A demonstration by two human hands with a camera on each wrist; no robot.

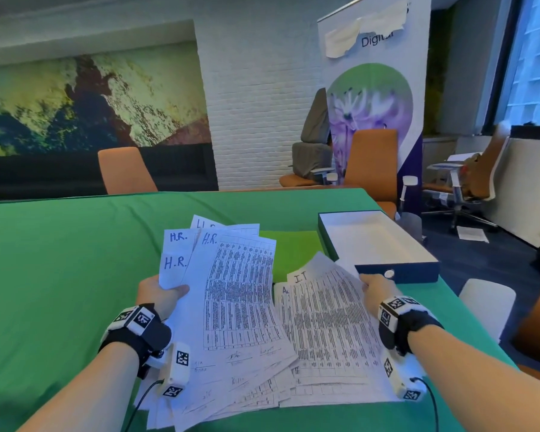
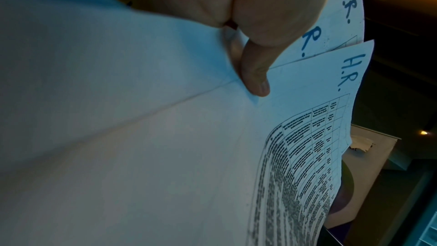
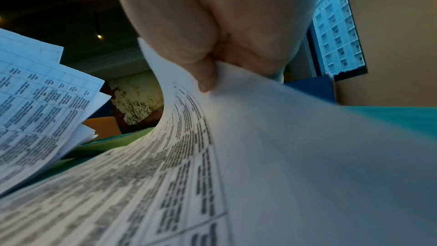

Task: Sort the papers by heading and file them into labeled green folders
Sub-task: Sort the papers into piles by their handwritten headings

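Note:
My left hand (image 1: 161, 293) grips a fanned bundle of H.R. papers (image 1: 231, 285) by its left edge, thumb on top; the left wrist view shows the thumb (image 2: 255, 78) pressed on the H.R. papers (image 2: 331, 85). My right hand (image 1: 376, 286) pinches the right edge of the top sheet (image 1: 328, 319) of a stack lying on the table and lifts it into a curl. In the right wrist view the thumb (image 3: 207, 81) holds that curled sheet (image 3: 212, 137). Headings "I.T" and "A" peek out beneath it. A light green folder (image 1: 289, 247) lies behind the papers, partly covered.
A green cloth covers the table (image 1: 60, 260). An open dark blue box (image 1: 378, 241) with a white inside stands at the right, just beyond my right hand. Orange chairs (image 1: 125, 171) stand past the far edge, and a white stool (image 1: 487, 304) is off the right side.

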